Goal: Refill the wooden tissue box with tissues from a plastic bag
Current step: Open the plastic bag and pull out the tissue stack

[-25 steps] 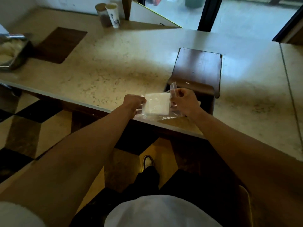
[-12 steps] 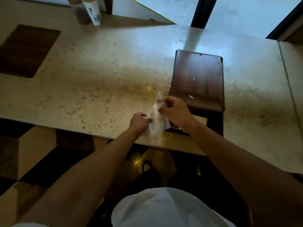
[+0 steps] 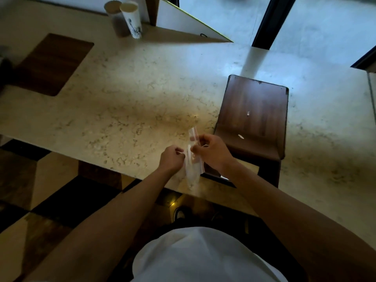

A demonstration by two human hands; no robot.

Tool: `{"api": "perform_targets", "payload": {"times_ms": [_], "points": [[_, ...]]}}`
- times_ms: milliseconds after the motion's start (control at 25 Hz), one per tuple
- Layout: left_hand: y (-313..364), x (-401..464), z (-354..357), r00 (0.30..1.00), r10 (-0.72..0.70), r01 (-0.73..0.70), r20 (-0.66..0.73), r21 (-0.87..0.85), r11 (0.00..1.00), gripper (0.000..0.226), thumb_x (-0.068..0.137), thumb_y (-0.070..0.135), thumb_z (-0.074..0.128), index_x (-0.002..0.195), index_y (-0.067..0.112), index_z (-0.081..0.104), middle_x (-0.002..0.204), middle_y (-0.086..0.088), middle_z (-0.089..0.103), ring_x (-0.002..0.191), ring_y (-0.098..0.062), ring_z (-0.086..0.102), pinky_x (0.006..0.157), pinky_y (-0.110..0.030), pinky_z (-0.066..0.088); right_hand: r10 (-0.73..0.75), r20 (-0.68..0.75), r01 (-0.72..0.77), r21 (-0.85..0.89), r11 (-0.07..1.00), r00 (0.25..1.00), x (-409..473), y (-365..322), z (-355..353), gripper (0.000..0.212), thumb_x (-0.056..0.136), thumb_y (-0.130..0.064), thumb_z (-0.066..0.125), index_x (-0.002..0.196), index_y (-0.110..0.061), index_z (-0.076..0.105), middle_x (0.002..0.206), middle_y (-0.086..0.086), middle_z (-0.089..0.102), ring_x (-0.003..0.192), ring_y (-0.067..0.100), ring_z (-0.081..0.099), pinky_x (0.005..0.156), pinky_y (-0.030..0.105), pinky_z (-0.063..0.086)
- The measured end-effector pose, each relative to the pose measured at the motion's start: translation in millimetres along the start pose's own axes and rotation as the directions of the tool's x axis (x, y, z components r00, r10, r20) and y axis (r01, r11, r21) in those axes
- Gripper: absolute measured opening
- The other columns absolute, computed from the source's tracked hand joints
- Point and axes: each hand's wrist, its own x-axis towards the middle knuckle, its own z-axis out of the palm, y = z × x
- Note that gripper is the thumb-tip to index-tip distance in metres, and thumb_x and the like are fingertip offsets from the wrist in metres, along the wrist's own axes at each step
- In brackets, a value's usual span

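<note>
Both grips are pinched on the plastic bag (image 3: 191, 159): the left hand (image 3: 172, 159) on one side, the right hand (image 3: 211, 152) on the other, holding it upright and edge-on above the worktop (image 3: 122, 110) edge. White tissues show inside. Just right of the grips stands the wooden tissue box (image 3: 254, 117).

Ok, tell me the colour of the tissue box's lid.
Dark brown wood grain with a few small pale marks on the tissue box; the head view shows it.
</note>
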Motion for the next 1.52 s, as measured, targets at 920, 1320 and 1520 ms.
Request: {"api": "perform_targets", "payload": {"times_ms": [920,1320,1520], "points": [[56,-62,-38,0.97,0.241,-0.235,-0.011,-0.28,0.931,0.031,0.093,0.034,0.068,0.085,0.003,0.069,0.07,-0.008,0.076,0.06,-0.018,0.071,0.058,-0.027,0.059,-0.052,0.089,0.05,0.022,0.999,0.995,-9,-9,-17,0.016,0.089,-0.023,0.073,0.074,-0.024,0.076,0.076,0.002,0.077,0.072,0.014,0.074,0.064,0.022,0.058],[47,-62,-50,0.956,0.252,-0.179,0.147,-0.387,0.905,0.034,0.091,0.037,0.072,0.085,0.003,0.076,0.076,-0.012,0.079,0.074,-0.03,0.077,0.066,-0.031,0.062,0.111,0.215,-0.155,0.199,0.968,0.97,-7,2,-21,0.006,0.084,-0.018,0.079,0.085,-0.012,0.079,0.08,0.007,0.078,0.073,0.015,0.072,0.074,0.031,0.061],[42,-62,-53,0.943,0.286,-0.209,0.172,-0.363,0.908,0.022,0.091,0.032,0.073,0.086,0.011,0.079,0.077,-0.009,0.08,0.074,-0.026,0.078,0.068,-0.031,0.063,0.155,0.288,-0.229,0.248,0.941,0.945,-5,6,-26,0.008,0.083,-0.016,0.078,0.089,-0.01,0.081,0.09,0.013,0.078,0.082,0.02,0.073,0.085,0.038,0.06]]}}
